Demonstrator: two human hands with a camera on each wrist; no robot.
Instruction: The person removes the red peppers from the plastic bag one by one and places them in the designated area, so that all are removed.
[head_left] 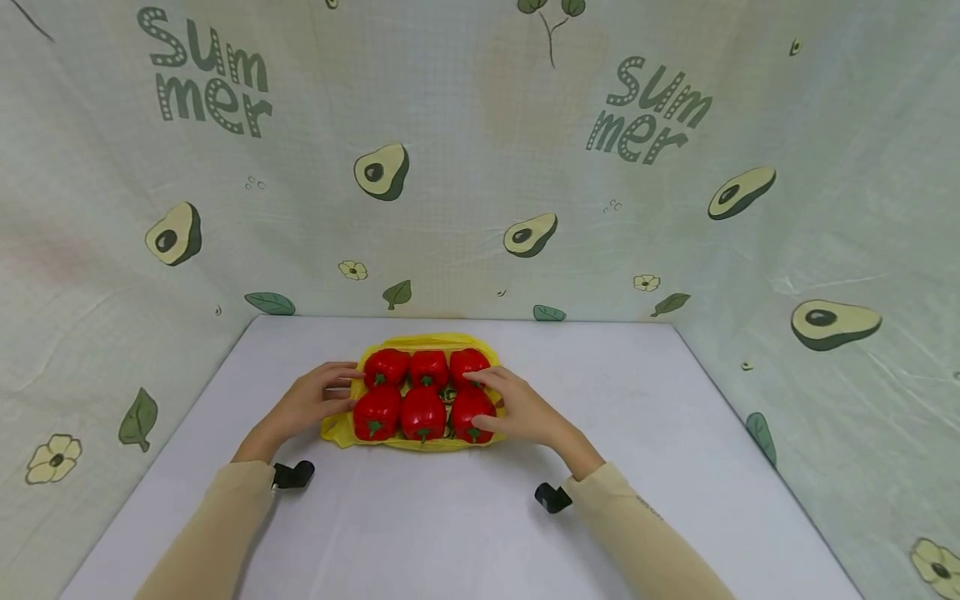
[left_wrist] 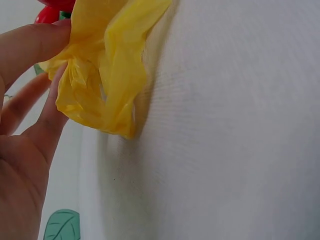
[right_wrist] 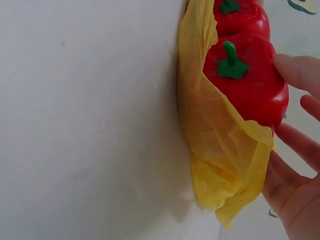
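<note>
Six red peppers point(head_left: 423, 414), in two rows of three, with green stalks point(right_wrist: 232, 70) toward the near side; packed close together in a crumpled yellow bag point(head_left: 427, 341), slightly left of centre on a white table point(head_left: 420, 517); one dark-and-yellow patch point(head_left: 447, 393) between peppers toward the right, too small to tell. One left hand point(head_left: 303, 404), at the bag's left end, with fingers apart and relaxed, tips at the thin plastic; firmness of contact impossible to tell. One right hand point(head_left: 525, 408), at the right end, in a wide spread, with thumb on the near corner pepper and a finger over the far corner one; no closed grasp visible. Possible faults from here: a tear in the plastic, from uneven pulling at one edge; a pepper tumbling over the low near side, from tilt during any lift, more likely given smooth, rounded skins; a pepper squeezed out of line at the right, from thumb pressure without matching support opposite; a slip at the left, from reliance on loose plastic alone
</note>
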